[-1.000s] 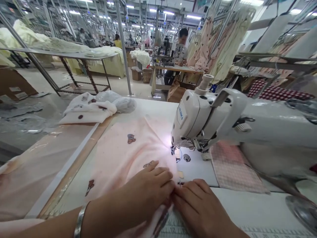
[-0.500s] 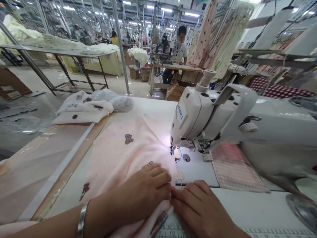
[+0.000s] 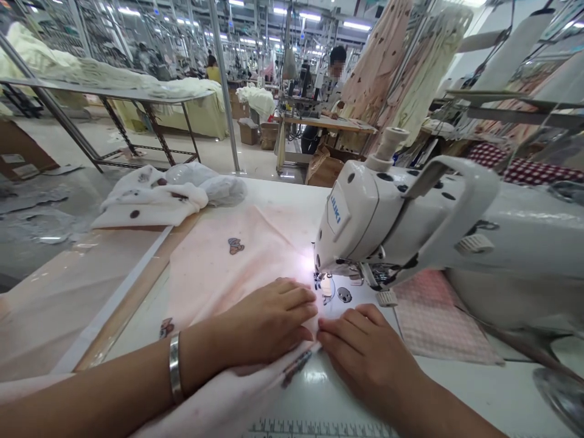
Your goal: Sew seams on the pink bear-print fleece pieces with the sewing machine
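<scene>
Pale pink fabric (image 3: 205, 274) with small bear prints lies across the machine bed, its right edge running under the lit needle area of a white sewing machine (image 3: 353, 213). My left hand (image 3: 269, 316) rests on top of this fabric just in front of the presser foot (image 3: 317, 281), fingers together and bent down onto the cloth, thumb tucked near the edge. Close on its right, my right hand (image 3: 369, 353) pinches the fabric's edge between thumb and fingertips. The exact grip under the fingers is hidden. Loose fabric drapes below my left wrist.
A pink checked cloth (image 3: 442, 316) lies right of the needle plate. White printed fabric (image 3: 148, 198) and a clear plastic bag (image 3: 223, 188) sit at the back left. A printed ruler (image 3: 319, 427) runs along the front. Beyond, a person works at another table (image 3: 328, 123).
Both hands have moved forward toward the needle, carrying the pink fabric's edge with them. The bear print near my left wrist has shifted forward, and more of the table ruler's surroundings show.
</scene>
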`<action>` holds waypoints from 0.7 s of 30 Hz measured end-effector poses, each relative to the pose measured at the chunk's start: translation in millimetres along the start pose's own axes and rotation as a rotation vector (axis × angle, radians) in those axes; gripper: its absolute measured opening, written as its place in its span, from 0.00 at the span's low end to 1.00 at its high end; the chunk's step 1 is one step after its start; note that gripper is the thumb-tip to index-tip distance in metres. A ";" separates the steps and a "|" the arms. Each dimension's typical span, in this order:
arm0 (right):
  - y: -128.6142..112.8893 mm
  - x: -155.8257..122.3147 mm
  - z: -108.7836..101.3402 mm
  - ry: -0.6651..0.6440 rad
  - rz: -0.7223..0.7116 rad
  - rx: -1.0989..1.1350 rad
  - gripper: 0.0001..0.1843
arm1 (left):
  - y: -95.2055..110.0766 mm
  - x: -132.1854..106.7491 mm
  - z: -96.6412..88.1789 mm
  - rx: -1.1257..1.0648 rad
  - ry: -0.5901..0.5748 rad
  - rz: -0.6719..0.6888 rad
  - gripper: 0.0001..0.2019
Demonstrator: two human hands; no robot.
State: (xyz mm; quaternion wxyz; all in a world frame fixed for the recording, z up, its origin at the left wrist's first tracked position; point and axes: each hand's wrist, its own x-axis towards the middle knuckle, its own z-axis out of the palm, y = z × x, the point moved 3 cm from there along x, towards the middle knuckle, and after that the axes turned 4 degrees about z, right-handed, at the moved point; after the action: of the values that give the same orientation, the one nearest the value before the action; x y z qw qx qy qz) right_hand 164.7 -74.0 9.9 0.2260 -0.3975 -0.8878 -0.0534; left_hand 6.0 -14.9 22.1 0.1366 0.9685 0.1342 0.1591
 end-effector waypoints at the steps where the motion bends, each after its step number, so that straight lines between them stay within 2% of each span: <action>1: 0.6 1.4 0.1 -0.008 0.004 0.004 0.10 | -1.4 0.0 0.7 -0.004 -0.004 0.007 0.12; 7: 14.6 11.8 7.2 0.017 0.049 -0.088 0.10 | -21.5 7.8 3.3 0.043 -0.011 -0.006 0.13; 10: 21.7 14.0 10.0 0.014 0.080 -0.117 0.12 | -34.2 14.1 0.1 0.053 -0.011 -0.032 0.10; 13: 16.7 20.3 4.9 0.005 0.093 -0.127 0.12 | -42.4 14.1 -0.9 0.118 0.016 -0.096 0.11; 15: 2.1 31.5 -2.8 0.007 0.083 -0.093 0.12 | -41.0 9.2 4.8 0.205 0.060 -0.192 0.20; 17: -22.4 48.2 -10.9 0.030 0.054 0.013 0.12 | -29.9 2.4 19.1 0.281 0.080 -0.286 0.27; 19: -54.3 67.5 -13.6 0.022 -0.037 0.149 0.14 | -10.7 -4.5 38.6 0.321 0.068 -0.356 0.20; 21: -88.0 86.0 -3.7 -0.113 -0.234 0.237 0.18 | 9.4 -13.6 53.7 0.345 0.085 -0.466 0.15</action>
State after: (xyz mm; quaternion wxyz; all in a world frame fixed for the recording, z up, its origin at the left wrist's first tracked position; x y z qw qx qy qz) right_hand 51.7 -76.1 58.8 0.2132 -0.2642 -0.9394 0.0483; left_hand 14.1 -39.7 -27.6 -0.0028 0.9130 0.3836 0.1386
